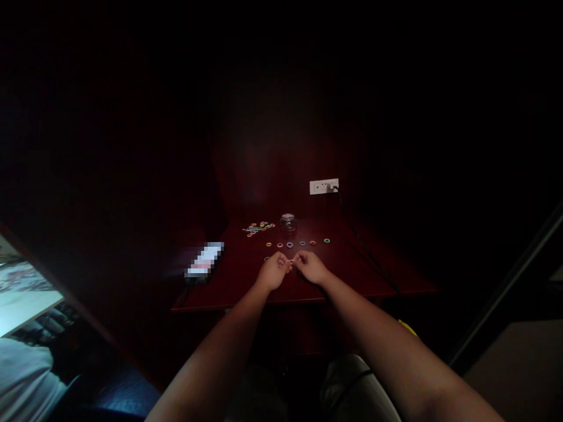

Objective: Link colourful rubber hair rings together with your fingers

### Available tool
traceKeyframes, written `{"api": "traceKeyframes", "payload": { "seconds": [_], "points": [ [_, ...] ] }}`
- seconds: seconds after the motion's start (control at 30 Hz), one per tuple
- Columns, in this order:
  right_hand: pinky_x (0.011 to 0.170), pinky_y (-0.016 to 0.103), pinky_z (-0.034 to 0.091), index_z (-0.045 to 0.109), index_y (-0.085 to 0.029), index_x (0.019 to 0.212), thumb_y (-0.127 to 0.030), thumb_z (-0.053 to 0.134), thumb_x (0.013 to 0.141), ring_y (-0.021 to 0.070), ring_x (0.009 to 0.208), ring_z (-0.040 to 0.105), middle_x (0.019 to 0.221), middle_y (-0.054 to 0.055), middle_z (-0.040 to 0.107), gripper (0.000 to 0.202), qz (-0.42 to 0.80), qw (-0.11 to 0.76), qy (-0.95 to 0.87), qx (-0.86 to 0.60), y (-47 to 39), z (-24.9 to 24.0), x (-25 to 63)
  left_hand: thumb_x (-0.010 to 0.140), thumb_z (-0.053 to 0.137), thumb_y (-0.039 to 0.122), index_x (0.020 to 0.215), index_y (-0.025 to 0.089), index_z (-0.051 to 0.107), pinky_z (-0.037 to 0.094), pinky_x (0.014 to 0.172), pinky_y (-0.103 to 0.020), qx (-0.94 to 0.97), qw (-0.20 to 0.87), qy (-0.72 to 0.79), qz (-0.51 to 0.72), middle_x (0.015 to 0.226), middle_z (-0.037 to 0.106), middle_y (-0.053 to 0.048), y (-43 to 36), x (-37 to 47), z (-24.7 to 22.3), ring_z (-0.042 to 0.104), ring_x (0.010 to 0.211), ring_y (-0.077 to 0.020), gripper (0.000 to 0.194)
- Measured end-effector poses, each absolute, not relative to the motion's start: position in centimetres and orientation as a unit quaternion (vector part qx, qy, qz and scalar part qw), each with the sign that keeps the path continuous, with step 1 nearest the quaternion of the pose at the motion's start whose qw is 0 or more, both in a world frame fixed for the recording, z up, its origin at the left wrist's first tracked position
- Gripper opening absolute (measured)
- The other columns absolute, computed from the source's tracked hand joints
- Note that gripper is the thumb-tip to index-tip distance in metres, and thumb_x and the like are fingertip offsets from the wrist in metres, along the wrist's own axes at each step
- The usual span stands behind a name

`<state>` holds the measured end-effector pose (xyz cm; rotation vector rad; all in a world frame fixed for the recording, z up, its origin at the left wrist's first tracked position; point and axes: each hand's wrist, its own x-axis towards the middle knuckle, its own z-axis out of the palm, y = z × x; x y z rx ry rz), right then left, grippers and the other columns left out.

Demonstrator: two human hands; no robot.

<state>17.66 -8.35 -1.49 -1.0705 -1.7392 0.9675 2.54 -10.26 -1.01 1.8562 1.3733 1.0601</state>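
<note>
Near the front of a dark red table, my left hand (275, 271) and my right hand (309, 267) pinch a small light-coloured band (291, 261) between them. Just beyond them lies a row of small coloured rings, among them a yellow ring (268, 244), a purple ring (290, 245), a red ring (312, 242) and a green ring (326, 240). Another ring is partly hidden beside my left hand. Behind the row stands a clear jar (288, 226) with a lid. To its left lies a loose pile of coloured rings (259, 228).
A lit phone (205, 260) rests at the left of the table (246, 296). On the back wall is a white socket panel (324, 186), with a black cable (368, 253) running down across the right side. Dark partitions stand on both sides. Pale cloth shows at lower left.
</note>
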Motion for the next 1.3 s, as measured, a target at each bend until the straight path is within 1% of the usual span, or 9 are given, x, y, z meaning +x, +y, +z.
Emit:
{"api": "traceKeyframes", "payload": {
  "seconds": [0.37, 0.63, 0.9, 0.97, 1.03, 1.1, 1.2, 1.27, 1.3],
  "points": [
    [0.034, 0.018, 0.024, 0.047, -0.018, 0.07, -0.031, 0.052, 0.07, 0.0053, 0.033, 0.035, 0.043, -0.008, 0.047, 0.014, 0.498, 0.374, -0.689, -0.371, -9.5, -0.2, 17.1, 0.079, 0.044, 0.021, 0.08, 0.018, 0.05, 0.032, 0.052, -0.021, 0.653, 0.292, 0.566, 0.411, 0.057, 0.058, 0.003, -10.4, 2.9, -0.4, 0.053, 0.05, -0.0094, 0.006],
    [0.029, 0.016, 0.024, 0.048, -0.017, 0.061, -0.021, 0.052, 0.067, 0.0041, 0.027, 0.034, 0.038, -0.008, 0.047, 0.008, 0.538, 0.308, -0.686, -0.381, -9.6, 0.7, 16.8, 0.081, 0.038, 0.026, 0.076, 0.015, 0.049, 0.035, 0.05, -0.019, 0.669, 0.394, 0.468, 0.422, 0.054, 0.051, 0.003, -11.3, 2.6, 0.0, 0.045, 0.048, -0.0077, 0.016],
    [0.028, 0.018, 0.019, 0.041, -0.018, 0.047, -0.02, 0.051, 0.065, 0.0039, 0.026, 0.03, 0.033, -0.008, 0.041, 0.021, 0.529, 0.325, -0.669, -0.409, -10.1, 0.7, 16.1, 0.084, 0.035, 0.022, 0.061, 0.012, 0.048, 0.031, 0.043, -0.018, 0.639, 0.468, 0.462, 0.399, 0.047, 0.044, 0.003, -11.7, 2.5, 0.2, 0.039, 0.041, -0.0054, 0.028],
    [0.028, 0.019, 0.017, 0.042, -0.018, 0.046, -0.02, 0.052, 0.065, 0.0038, 0.026, 0.028, 0.032, -0.008, 0.039, 0.022, 0.528, 0.323, -0.668, -0.413, -10.6, 0.8, 16.1, 0.087, 0.04, 0.027, 0.07, 0.01, 0.053, 0.039, 0.049, -0.019, 0.633, 0.476, 0.471, 0.389, 0.057, 0.05, 0.002, -11.7, 2.5, 0.0, 0.046, 0.049, -0.0061, 0.028],
    [0.029, 0.019, 0.016, 0.043, -0.017, 0.047, -0.02, 0.052, 0.067, 0.0037, 0.026, 0.027, 0.032, -0.008, 0.038, 0.022, 0.529, 0.319, -0.665, -0.419, -11.0, 0.9, 16.1, 0.086, 0.047, 0.032, 0.092, 0.01, 0.056, 0.048, 0.062, -0.026, 0.626, 0.484, 0.482, 0.376, 0.081, 0.058, -0.003, -11.7, 2.5, -0.2, 0.055, 0.068, -0.0095, 0.025],
    [0.029, 0.019, 0.017, 0.043, -0.017, 0.047, -0.02, 0.054, 0.07, 0.0038, 0.027, 0.027, 0.033, -0.008, 0.038, 0.025, 0.53, 0.313, -0.661, -0.429, -11.4, 1.0, 16.2, 0.085, 0.048, 0.032, 0.106, 0.011, 0.053, 0.05, 0.073, -0.033, 0.619, 0.492, 0.491, 0.365, 0.1, 0.057, -0.007, -11.8, 2.6, -0.3, 0.057, 0.085, -0.0146, 0.03],
    [0.036, 0.018, 0.031, 0.053, -0.013, 0.06, -0.024, 0.054, 0.078, 0.0055, 0.037, 0.041, 0.048, -0.004, 0.05, 0.02, 0.533, 0.298, -0.65, -0.452, -11.8, 0.9, 16.2, 0.085, 0.048, 0.032, 0.112, 0.012, 0.051, 0.049, 0.08, -0.038, 0.609, 0.499, 0.502, 0.358, 0.109, 0.055, -0.009, -11.9, 2.7, -0.4, 0.056, 0.094, -0.0176, 0.033],
    [0.055, 0.025, 0.047, 0.059, -0.011, 0.088, -0.028, 0.052, 0.083, 0.0107, 0.063, 0.056, 0.079, 0.003, 0.061, 0.02, 0.539, 0.283, -0.643, -0.465, -11.9, 0.9, 16.1, 0.085, 0.049, 0.032, 0.112, 0.013, 0.051, 0.049, 0.081, -0.038, 0.606, 0.501, 0.504, 0.357, 0.11, 0.054, -0.009, -12.1, 2.8, -0.4, 0.055, 0.095, -0.0179, 0.033],
    [0.067, 0.031, 0.05, 0.056, -0.012, 0.103, -0.031, 0.051, 0.085, 0.0142, 0.079, 0.058, 0.097, 0.006, 0.06, 0.026, 0.543, 0.276, -0.64, -0.469, -12.0, 0.9, 16.1, 0.085, 0.049, 0.032, 0.112, 0.013, 0.051, 0.049, 0.081, -0.038, 0.606, 0.501, 0.504, 0.357, 0.11, 0.054, -0.009, -12.2, 2.8, -0.4, 0.055, 0.095, -0.018, 0.033]
  ]
}}
